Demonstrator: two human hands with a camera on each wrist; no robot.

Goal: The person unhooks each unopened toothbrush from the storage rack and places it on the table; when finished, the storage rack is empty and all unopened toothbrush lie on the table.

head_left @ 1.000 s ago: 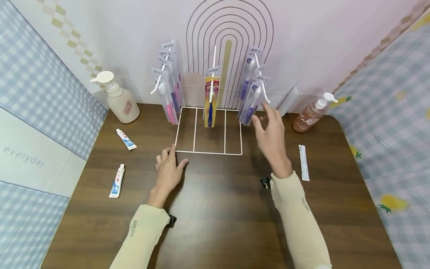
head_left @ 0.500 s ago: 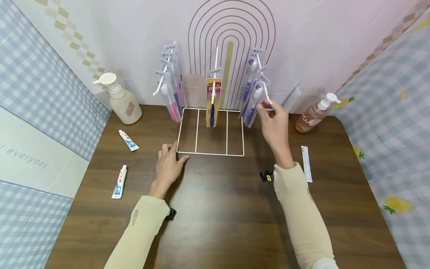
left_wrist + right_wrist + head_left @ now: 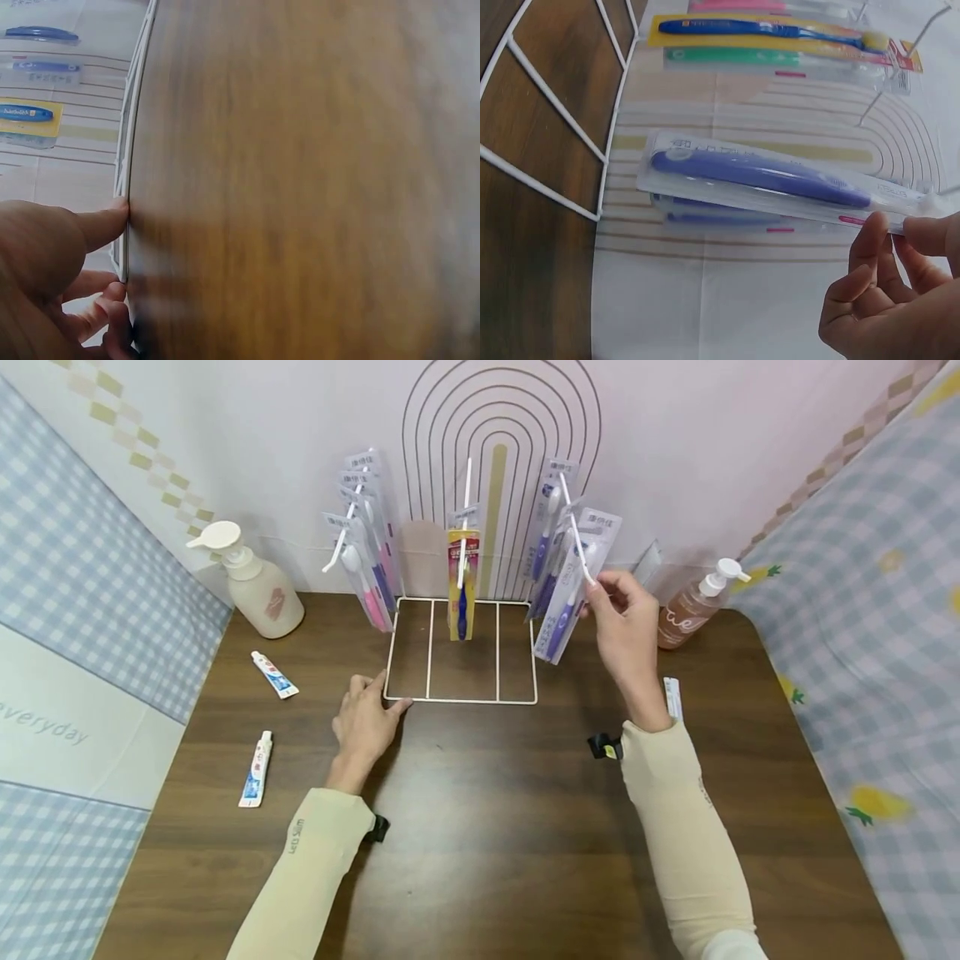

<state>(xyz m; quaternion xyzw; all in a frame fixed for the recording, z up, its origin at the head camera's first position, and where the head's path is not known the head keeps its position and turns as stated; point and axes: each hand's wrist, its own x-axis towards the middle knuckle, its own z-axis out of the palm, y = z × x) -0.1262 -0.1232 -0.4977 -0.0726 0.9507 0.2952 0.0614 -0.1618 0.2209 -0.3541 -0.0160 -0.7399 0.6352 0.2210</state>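
Purple-handled toothbrush in a long, clear plastic pack (image 3: 564,618) is the thing in hand above a dark brown, wood-grained tabletop (image 3: 480,827), seen from my remote post. Toward the back stands a white wire rack (image 3: 465,701) with a flat, barred base; my left grip (image 3: 366,718), thumb and fingers apart, touches its front left corner. I judge this a brace, best done with light, even downward pressure so the frame neither skids nor tips. My right grip (image 3: 626,622) is clamped on the pack's edge, thumb to forefinger, beside the brush's neck and close to the end of a slim white wire prong (image 3: 577,535), the rack's rightmost. Other clear packs with purple-handled brushes (image 3: 540,556) hang behind on the same prong. Whether the prong passes through the front pack's top, I cannot tell. To work cleanly, I would guide the pack along the prong's own line, since a sideways tug could crease the plastic. Smallest concern, the bent tip: I would tilt the pack slightly there to avoid snagging.
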